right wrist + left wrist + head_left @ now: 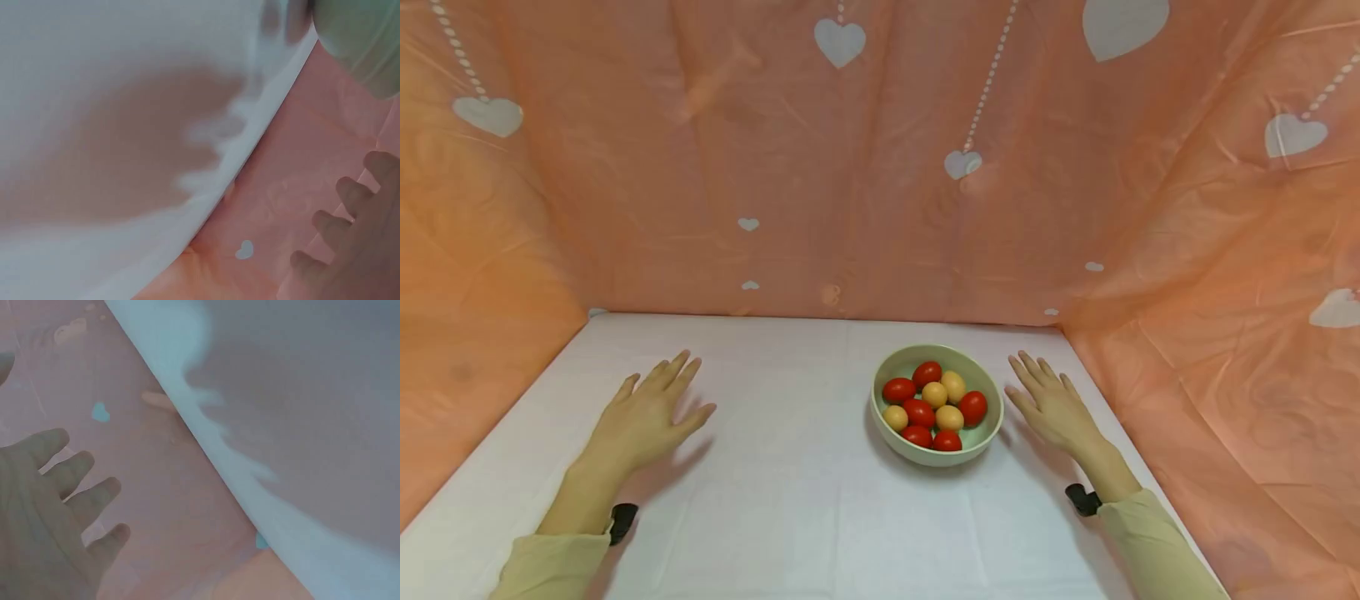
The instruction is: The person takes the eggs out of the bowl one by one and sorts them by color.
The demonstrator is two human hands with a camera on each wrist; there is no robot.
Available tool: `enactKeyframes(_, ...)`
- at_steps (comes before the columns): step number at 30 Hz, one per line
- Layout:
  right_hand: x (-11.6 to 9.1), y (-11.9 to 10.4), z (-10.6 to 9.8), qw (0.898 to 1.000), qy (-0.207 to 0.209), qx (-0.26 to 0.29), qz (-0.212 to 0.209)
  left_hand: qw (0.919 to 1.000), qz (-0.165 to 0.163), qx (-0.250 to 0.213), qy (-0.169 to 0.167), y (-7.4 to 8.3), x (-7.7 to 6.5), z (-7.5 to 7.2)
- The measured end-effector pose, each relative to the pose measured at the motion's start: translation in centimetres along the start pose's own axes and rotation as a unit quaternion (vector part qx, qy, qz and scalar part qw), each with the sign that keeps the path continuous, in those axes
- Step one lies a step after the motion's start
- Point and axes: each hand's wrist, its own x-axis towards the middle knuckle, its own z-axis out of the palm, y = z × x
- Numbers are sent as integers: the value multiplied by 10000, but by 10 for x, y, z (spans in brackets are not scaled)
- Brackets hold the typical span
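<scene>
A pale green bowl (891, 442) stands right of the middle of the white table, with several red tomatoes (919, 413) and several small yellow tomatoes (950, 417) in it. My right hand (1054, 408) hovers just to the right of the bowl, fingers spread and holding nothing. Over the left part of the table my left hand (643, 417) is raised with its fingers apart, also holding nothing, well away from the bowl. The left wrist view shows the left palm (44, 519) and its fingers. In the right wrist view the bowl's side (362, 44) shows at the upper right, beyond the right fingers (334, 228).
The white table (760, 500) carries shadows of both hands. An orange cloth (880, 167) with white hearts hangs behind it and along both sides. Each wrist wears a black band (1082, 500), below a light sleeve (1157, 542).
</scene>
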Motion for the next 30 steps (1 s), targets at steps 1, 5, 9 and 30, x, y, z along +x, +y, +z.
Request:
enactKeyframes(1,1,-1,0,10000,17,42,-41,9999,55,3,89,2,1,1)
enactKeyframes(5,4,-5,1,9995,52,205,-245,9983,316,-88,485,12,7,5)
enactKeyframes(9,7,-10,3,9986,-24,320,-422,9947,542,-267,833,22,14,11)
enactKeyframes(30,9,-26,15,9971,-150,346,-663,9815,855,-1450,908,93,59,32)
